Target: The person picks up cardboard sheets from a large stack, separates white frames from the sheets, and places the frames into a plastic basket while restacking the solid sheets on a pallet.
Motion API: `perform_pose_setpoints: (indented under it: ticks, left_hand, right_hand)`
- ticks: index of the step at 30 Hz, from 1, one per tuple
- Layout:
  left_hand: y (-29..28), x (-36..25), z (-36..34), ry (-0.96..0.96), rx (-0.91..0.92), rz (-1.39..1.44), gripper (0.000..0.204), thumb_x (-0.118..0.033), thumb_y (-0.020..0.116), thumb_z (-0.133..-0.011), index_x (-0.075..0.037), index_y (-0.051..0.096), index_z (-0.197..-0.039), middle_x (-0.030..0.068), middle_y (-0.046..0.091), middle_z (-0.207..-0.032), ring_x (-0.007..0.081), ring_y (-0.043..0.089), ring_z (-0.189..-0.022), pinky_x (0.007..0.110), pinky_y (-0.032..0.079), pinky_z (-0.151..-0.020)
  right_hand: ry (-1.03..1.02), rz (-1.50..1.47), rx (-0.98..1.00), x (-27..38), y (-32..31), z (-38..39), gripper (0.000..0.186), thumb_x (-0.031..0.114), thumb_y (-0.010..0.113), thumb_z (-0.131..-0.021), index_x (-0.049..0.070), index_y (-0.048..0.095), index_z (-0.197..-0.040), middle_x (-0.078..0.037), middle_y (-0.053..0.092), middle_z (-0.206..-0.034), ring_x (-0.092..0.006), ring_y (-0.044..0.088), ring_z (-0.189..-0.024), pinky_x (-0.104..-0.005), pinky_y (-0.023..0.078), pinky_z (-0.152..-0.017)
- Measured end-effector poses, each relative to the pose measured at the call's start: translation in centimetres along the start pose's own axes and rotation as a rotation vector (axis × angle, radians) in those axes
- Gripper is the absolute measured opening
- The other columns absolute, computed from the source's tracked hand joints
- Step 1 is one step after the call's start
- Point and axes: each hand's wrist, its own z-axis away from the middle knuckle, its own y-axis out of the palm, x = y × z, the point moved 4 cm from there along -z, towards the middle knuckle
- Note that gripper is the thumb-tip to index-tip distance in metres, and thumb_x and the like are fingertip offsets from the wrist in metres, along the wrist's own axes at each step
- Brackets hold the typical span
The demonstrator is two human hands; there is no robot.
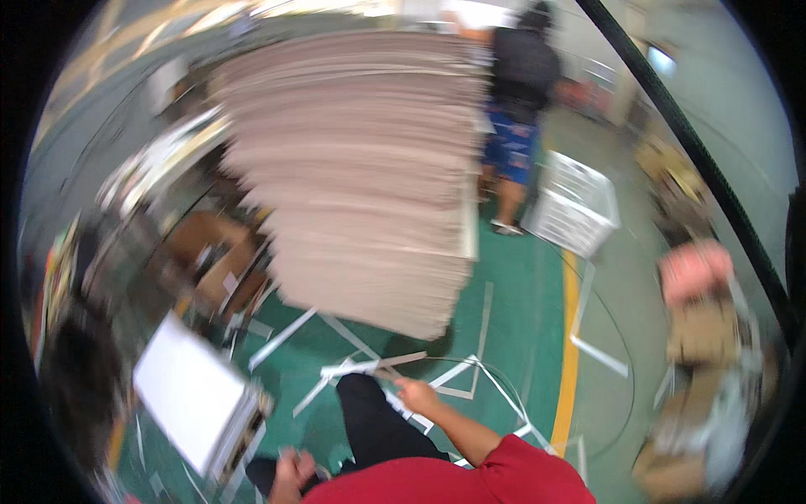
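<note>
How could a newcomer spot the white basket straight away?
Find the tall stack of pinkish-brown sheets. To its right stands a person in blue shorts; the basket is next, further right. It is white, unlike the brown boxes along the far right.

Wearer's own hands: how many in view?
2: left hand low, near the bottom edge; right hand farther up, just right of the dark trouser leg. Both blurred, neither hidden.

A narrow pale strip (403, 359) (slightly blurred) slants against green floor (529, 328).
</note>
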Motion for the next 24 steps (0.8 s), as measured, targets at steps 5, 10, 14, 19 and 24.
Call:
perform_pose_setpoints:
  ticks: [5, 10, 14, 19, 24]
  left_hand:
    - [8.0, -8.8, 3.0, 0.561, -0.085, 0.062, 0.063, -0.04, 0.049, -0.087, -0.015, 0.019, -0.137, 0.0176, 0.045, -0.125, 0.0309, 0.048, -0.107, 0.046, 0.04, -0.087]
    - [7.7, -13.6, 10.5, 0.833, -0.058, 0.266, 0.06, -0.037, 0.049, -0.088, -0.027, 0.016, -0.136, 0.0148, 0.055, -0.108, 0.0279, 0.053, -0.097, 0.045, 0.043, -0.079]
    - [6.6, -11.8, 14.2, 0.876, -0.064, 0.55, 0.049, -0.045, 0.05, -0.085, -0.014, 0.041, -0.121, 0.0157, 0.056, -0.108, 0.0259, 0.054, -0.095, 0.044, 0.04, -0.085]
    - [8.6, -11.2, 15.9, 0.999, 0.064, 0.656, 0.042, -0.047, 0.05, -0.084, -0.007, 0.052, -0.099, 0.0093, 0.06, -0.091, 0.0199, 0.059, -0.078, 0.035, 0.046, -0.07]
    - [6.4, -8.1, 16.5, 1.027, 0.134, 0.745, 0.05, -0.039, 0.046, -0.089, -0.026, 0.024, -0.132, 0.0067, 0.056, -0.091, 0.0181, 0.057, -0.074, 0.032, 0.048, -0.061]
  right_hand:
    - [-0.111, -0.114, -0.057, 1.7, -1.0, -2.1, 0.031, 0.015, 0.06, -0.076, 0.005, 0.056, -0.105, -0.013, 0.061, -0.07, -0.0243, 0.06, -0.06, -0.0359, 0.047, -0.056]
    - [-0.18, -0.285, 0.233, 8.1, 6.5, -4.4, 0.031, 0.006, 0.057, -0.08, 0.0, 0.053, -0.11, -0.007, 0.06, -0.065, -0.01, 0.053, -0.051, -0.0243, 0.045, -0.048]
    - [-0.194, -0.385, 0.579, 12.6, 12.2, -3.2, 0.036, 0.005, 0.056, -0.081, 0.003, 0.048, -0.116, -0.007, 0.057, -0.069, -0.0122, 0.053, -0.055, -0.0244, 0.045, -0.048]
    - [-0.479, 0.079, 0.604, 14.0, 17.3, -3.8, 0.034, 0.011, 0.055, -0.08, 0.003, 0.051, -0.113, -0.014, 0.063, -0.079, -0.0233, 0.062, -0.069, -0.0344, 0.048, -0.063]
    - [-0.704, 0.389, 0.604, 17.0, 21.9, -3.6, 0.035, 0.017, 0.053, -0.077, 0.002, 0.054, -0.109, -0.015, 0.064, -0.072, -0.0309, 0.061, -0.069, -0.0395, 0.046, -0.066]
